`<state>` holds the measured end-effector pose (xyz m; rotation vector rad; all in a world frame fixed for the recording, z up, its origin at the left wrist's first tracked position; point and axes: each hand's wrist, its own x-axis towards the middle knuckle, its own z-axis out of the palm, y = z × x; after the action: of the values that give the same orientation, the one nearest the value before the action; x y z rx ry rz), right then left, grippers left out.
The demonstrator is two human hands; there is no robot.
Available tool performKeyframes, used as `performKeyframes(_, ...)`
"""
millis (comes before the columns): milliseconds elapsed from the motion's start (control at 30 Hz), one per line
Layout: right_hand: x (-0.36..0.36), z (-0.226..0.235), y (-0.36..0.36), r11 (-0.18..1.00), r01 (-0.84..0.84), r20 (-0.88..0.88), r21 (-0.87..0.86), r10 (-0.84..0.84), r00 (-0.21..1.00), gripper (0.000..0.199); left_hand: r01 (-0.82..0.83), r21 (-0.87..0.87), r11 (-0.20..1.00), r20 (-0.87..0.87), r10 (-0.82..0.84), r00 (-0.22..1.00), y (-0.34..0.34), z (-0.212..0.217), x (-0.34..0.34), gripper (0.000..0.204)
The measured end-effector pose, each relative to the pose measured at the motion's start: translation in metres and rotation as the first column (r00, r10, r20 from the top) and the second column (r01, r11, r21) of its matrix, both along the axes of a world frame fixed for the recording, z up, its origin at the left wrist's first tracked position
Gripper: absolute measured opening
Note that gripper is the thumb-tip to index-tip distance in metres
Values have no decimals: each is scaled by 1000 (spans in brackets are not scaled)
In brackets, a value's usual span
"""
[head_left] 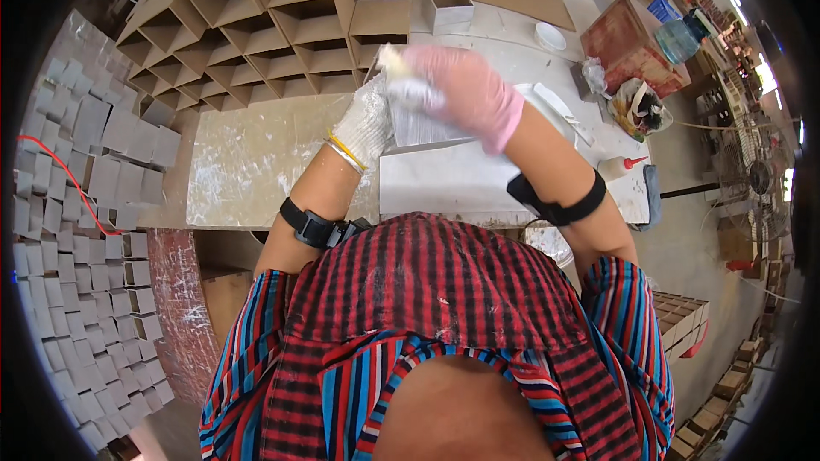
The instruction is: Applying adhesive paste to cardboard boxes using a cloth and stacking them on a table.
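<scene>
My left hand [366,125], in a white knit glove with yellow at the cuff, is closed on the left side of a grey box [424,129]. Its fingertips are partly hidden. Above that box is my right hand [471,92] in a pink glove, slightly blurred, its fingers wrapped round a whitish, pad-like thing [412,90] smeared with white. Whether this is a sponge or a folded cloth I cannot tell. Under the box lies a white sheet or board [461,181] at the table's near edge.
Stacked brown cardboard compartments [256,30] rise at the far left. A small open box [448,10] and a white tub [551,36] stand at the back. On the right are a red-tipped bottle [617,167] and a red-stained crate [628,43]. Many grey boxes [85,290] fill the left.
</scene>
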<state>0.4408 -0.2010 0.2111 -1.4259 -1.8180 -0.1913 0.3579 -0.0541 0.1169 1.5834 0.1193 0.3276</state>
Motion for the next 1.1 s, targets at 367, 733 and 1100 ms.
performKeyframes(367, 25, 16, 13, 940, 317, 29, -126, -316, 948, 32, -164, -781, 603, -163, 56, 985, -44, 13, -23, 27)
performKeyframes(733, 46, 11, 4, 931, 347, -65, -113, -356, 932, 30, -292, -656, 696, -276, 139, 951, -57, 23, -28, 32)
performKeyframes(1100, 37, -12, -41, 963, 255, 144, -85, -242, 960, 30, -271, -769, 579, -229, 145, 962, -50, 17, -29, 35)
